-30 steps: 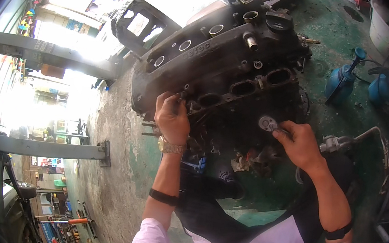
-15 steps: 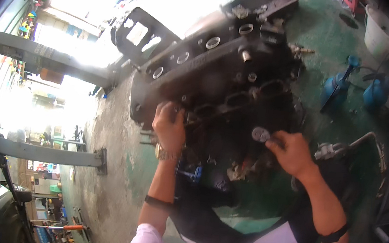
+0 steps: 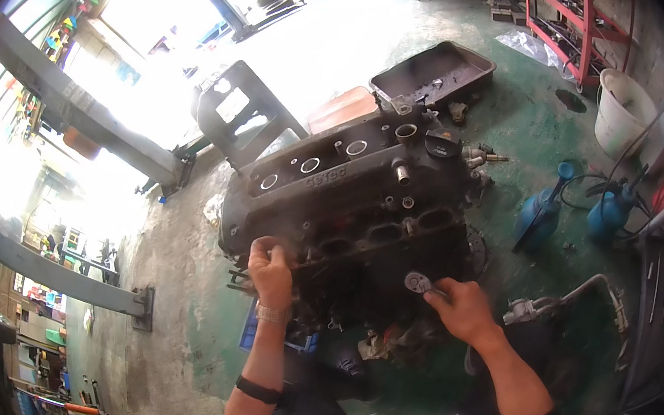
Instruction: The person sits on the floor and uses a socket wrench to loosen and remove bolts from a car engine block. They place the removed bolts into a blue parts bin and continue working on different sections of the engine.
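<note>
A dark, greasy engine [image 3: 349,201] with a row of round openings along its top cover stands in front of me. My left hand [image 3: 270,274] is at its near left edge, thumb and fingers pinched together. Whatever they hold, if anything, is too small and blurred to make out. In my closed right hand [image 3: 465,308] is a ratchet wrench [image 3: 417,282]. Its round metal head points left, in front of the engine's near side and apart from my left hand. The fingers cover most of its handle.
Behind the engine lie a black tray [image 3: 474,63] and a dark chair-like frame [image 3: 237,105]. To the right are blue pump bottles [image 3: 543,213], a white bucket [image 3: 620,118], a bent metal pipe [image 3: 596,286] and a red tool cart [image 3: 582,31]. A blue crate [image 3: 249,330] sits below my left wrist.
The view has tilted up, so the engine sits lower and more of the workshop shows. My left hand has shifted slightly left along the engine's edge. My right hand keeps the ratchet wrench.
</note>
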